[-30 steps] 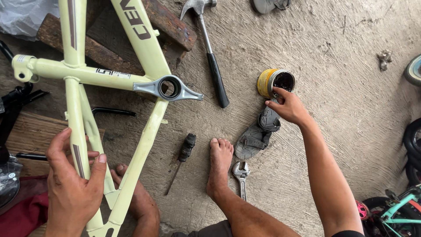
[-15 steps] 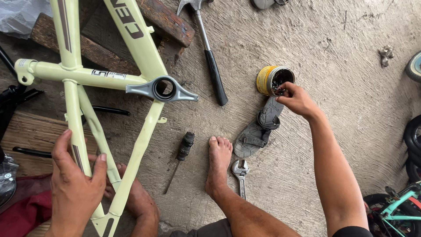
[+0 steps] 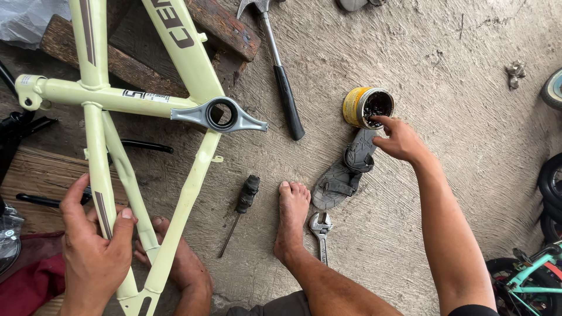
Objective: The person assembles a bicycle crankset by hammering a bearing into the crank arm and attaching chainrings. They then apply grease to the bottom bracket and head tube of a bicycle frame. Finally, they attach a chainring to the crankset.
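A pale green bicycle frame (image 3: 111,99) lies on the concrete floor, its grey bottom bracket shell (image 3: 220,114) facing up. My left hand (image 3: 93,246) grips one of the frame's rear stays at the lower left. My right hand (image 3: 399,139) reaches toward a small yellow tin of dark grease (image 3: 367,107), its index finger stretched out at the tin's open rim, the other fingers curled. The tin lies tilted on its side beside a grey sandal (image 3: 345,169). Both my bare feet rest on the floor, one of them under the frame.
A hammer (image 3: 282,76) lies above the middle, a screwdriver (image 3: 240,210) and an adjustable wrench (image 3: 321,231) near my foot (image 3: 291,219). Wooden blocks (image 3: 222,26) sit under the frame. Tyres (image 3: 550,193) and a teal bicycle (image 3: 527,281) crowd the right edge.
My right hand has moved up from the sandal to the tin and its index finger now reaches the rim. My left hand keeps its hold on the frame.
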